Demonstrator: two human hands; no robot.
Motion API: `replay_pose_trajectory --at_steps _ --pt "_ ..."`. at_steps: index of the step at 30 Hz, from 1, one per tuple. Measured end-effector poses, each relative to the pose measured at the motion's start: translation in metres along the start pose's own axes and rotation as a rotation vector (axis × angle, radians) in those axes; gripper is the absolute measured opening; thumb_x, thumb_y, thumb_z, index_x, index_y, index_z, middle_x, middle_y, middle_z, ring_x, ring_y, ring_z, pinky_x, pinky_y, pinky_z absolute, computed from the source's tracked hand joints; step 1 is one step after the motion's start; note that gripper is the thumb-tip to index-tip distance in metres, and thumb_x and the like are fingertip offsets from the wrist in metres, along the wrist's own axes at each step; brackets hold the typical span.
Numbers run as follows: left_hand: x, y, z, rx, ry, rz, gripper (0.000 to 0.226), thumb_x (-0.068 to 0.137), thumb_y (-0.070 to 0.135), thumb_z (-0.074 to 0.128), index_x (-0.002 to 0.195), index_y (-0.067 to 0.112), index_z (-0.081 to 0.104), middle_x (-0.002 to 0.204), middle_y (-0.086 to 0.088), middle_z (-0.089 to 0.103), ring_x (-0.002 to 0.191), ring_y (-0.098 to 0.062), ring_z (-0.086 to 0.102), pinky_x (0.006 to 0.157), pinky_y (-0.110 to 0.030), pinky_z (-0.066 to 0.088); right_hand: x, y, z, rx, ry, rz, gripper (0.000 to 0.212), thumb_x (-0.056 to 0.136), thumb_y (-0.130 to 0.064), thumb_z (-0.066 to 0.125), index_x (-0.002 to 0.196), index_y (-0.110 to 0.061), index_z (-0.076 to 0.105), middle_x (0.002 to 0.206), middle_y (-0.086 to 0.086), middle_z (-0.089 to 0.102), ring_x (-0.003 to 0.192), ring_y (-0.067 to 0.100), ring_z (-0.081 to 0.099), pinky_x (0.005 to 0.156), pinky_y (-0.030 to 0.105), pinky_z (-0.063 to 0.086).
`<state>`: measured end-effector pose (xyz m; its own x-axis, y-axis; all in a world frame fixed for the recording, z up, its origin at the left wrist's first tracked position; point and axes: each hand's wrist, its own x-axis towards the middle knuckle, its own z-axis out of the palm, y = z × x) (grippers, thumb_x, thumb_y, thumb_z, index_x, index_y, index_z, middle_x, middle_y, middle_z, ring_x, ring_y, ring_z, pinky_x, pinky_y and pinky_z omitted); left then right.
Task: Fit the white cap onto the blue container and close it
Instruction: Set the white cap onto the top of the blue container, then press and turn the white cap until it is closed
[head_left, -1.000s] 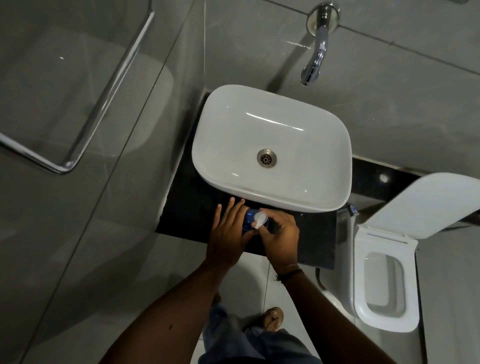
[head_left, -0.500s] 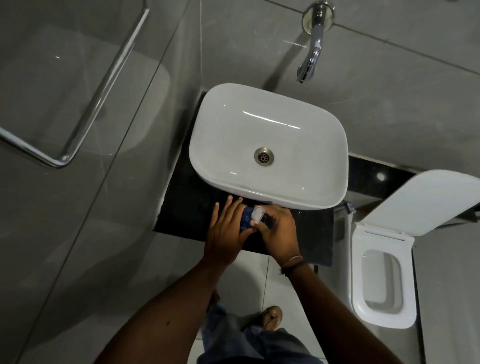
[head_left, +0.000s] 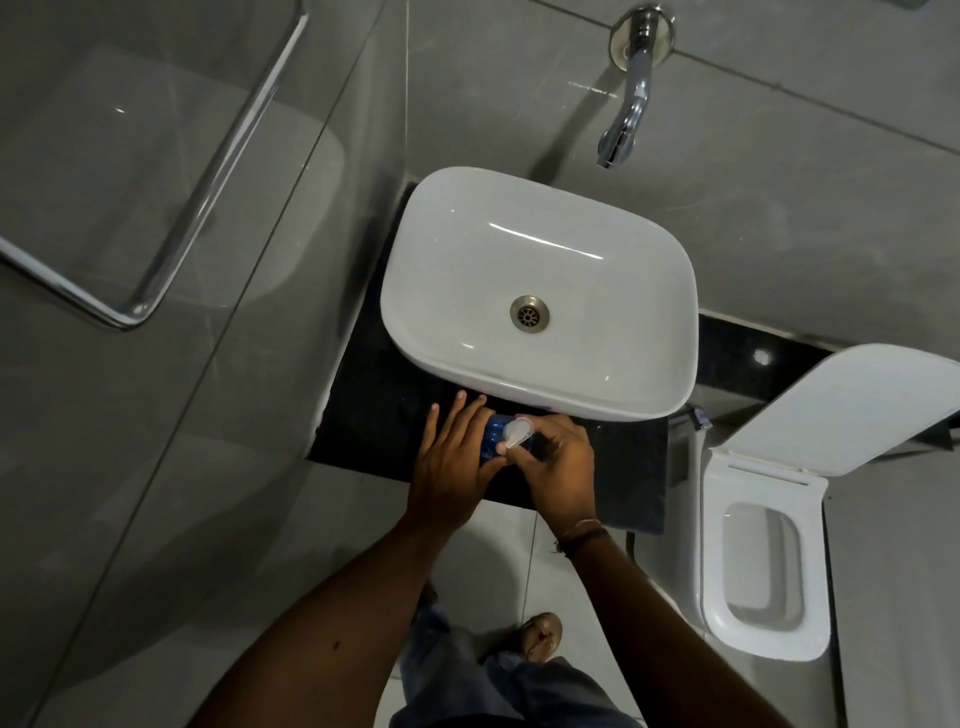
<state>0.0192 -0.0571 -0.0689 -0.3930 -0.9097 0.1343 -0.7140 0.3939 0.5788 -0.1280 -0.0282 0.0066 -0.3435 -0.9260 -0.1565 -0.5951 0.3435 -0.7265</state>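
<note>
At lower centre of the frame, on the dark polished counter (head_left: 374, 410) below the white ceramic basin (head_left: 540, 291), the left hand (head_left: 454, 470) braces the small blue plastic container (head_left: 491, 435) with straight fingers while the right hand (head_left: 561, 465) pinches the rounded white plastic cap (head_left: 517, 431) at its mouth, so fitting is in hand, and the next move likely calls for seating it squarely and pressing shut.

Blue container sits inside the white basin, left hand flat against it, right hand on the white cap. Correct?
Not inside. The head view shows the blue container on the black counter in front of the white basin; left hand flat against it, right hand on the white cap.
</note>
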Motion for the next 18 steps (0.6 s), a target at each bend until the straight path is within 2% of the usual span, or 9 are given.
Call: replay_pose_trajectory --at_steps 2,3,5,6,8,10,13,14,18 --pt "-0.001 0.000 0.000 -0.001 0.005 0.002 0.080 0.101 0.066 0.018 0.146 0.006 0.048 0.156 -0.011 0.048 0.154 -0.027 0.027 0.127 -0.055 0.017 -0.004 0.002 -0.004 -0.031 -0.028 -0.021 0.036 0.073 -0.030 0.094 0.106 -0.023 0.080 0.106 -0.003 0.072 0.109 0.026 0.065 0.096 0.035 0.056" --pt "-0.001 -0.001 0.001 -0.003 0.005 0.004 0.081 0.101 0.066 0.018 0.146 0.006 0.048 0.156 -0.012 0.048 0.154 -0.027 0.026 0.127 -0.055 0.017 -0.006 0.004 -0.006 -0.054 -0.011 -0.027 0.038 0.070 -0.036 0.095 0.102 -0.023 0.080 0.104 -0.003 0.072 0.105 0.024 0.065 0.092 0.034 0.057" --pt "0.000 -0.002 0.001 -0.005 0.002 0.009 0.084 0.098 0.069 0.019 0.146 0.005 0.047 0.156 -0.012 0.048 0.154 -0.027 0.026 0.126 -0.056 0.017 -0.010 0.009 -0.011 -0.069 0.058 -0.009 0.042 0.061 -0.044 0.098 0.092 -0.025 0.077 0.099 -0.005 0.069 0.099 0.020 0.064 0.082 0.019 0.051" --pt "0.000 -0.003 0.002 -0.002 0.002 0.010 0.085 0.097 0.070 0.020 0.146 0.005 0.047 0.156 -0.012 0.048 0.154 -0.027 0.026 0.126 -0.057 0.018 -0.012 0.011 -0.013 -0.070 0.062 -0.010 0.048 0.059 -0.048 0.097 0.096 -0.026 0.075 0.101 -0.007 0.068 0.100 0.018 0.063 0.082 0.013 0.045" --pt "-0.001 -0.004 0.004 0.010 0.006 0.013 0.083 0.098 0.069 0.024 0.147 0.005 0.046 0.156 -0.012 0.048 0.154 -0.027 0.027 0.125 -0.058 0.019 -0.016 0.008 -0.013 -0.044 -0.026 -0.021 0.073 0.060 -0.054 0.094 0.124 -0.028 0.070 0.114 -0.007 0.064 0.110 0.013 0.055 0.090 0.009 0.038" --pt "-0.002 -0.005 0.006 0.021 0.013 0.011 0.078 0.100 0.066 0.031 0.147 0.006 0.046 0.156 -0.012 0.048 0.154 -0.026 0.026 0.126 -0.057 0.019 -0.018 0.005 -0.010 -0.033 -0.090 -0.030 0.080 0.061 -0.058 0.091 0.133 -0.031 0.067 0.117 -0.005 0.061 0.115 0.014 0.052 0.094 0.011 0.037" --pt "0.000 -0.006 0.007 0.000 0.013 0.011 0.079 0.101 0.067 0.024 0.148 0.007 0.044 0.156 -0.011 0.047 0.155 -0.026 0.025 0.127 -0.056 0.015 -0.018 0.007 -0.009 -0.010 0.040 -0.005 0.052 0.059 -0.056 0.091 0.097 -0.029 0.071 0.104 -0.002 0.065 0.104 0.023 0.061 0.082 0.017 0.047" --pt "0.000 -0.006 0.006 -0.004 0.014 0.012 0.079 0.100 0.067 0.024 0.148 0.007 0.045 0.156 -0.011 0.048 0.155 -0.026 0.025 0.127 -0.056 0.015 -0.017 0.008 -0.011 0.004 0.064 -0.008 0.051 0.058 -0.052 0.093 0.094 -0.027 0.069 0.103 -0.001 0.066 0.103 0.023 0.061 0.081 0.022 0.051" --pt "-0.001 -0.005 0.006 0.015 0.018 0.024 0.073 0.098 0.062 0.039 0.146 0.007 0.048 0.155 -0.011 0.049 0.154 -0.026 0.027 0.127 -0.055 0.016 -0.016 0.008 -0.010 -0.003 -0.093 -0.038 0.077 0.062 -0.047 0.095 0.130 -0.026 0.068 0.124 -0.001 0.062 0.120 0.019 0.053 0.105 0.035 0.051"
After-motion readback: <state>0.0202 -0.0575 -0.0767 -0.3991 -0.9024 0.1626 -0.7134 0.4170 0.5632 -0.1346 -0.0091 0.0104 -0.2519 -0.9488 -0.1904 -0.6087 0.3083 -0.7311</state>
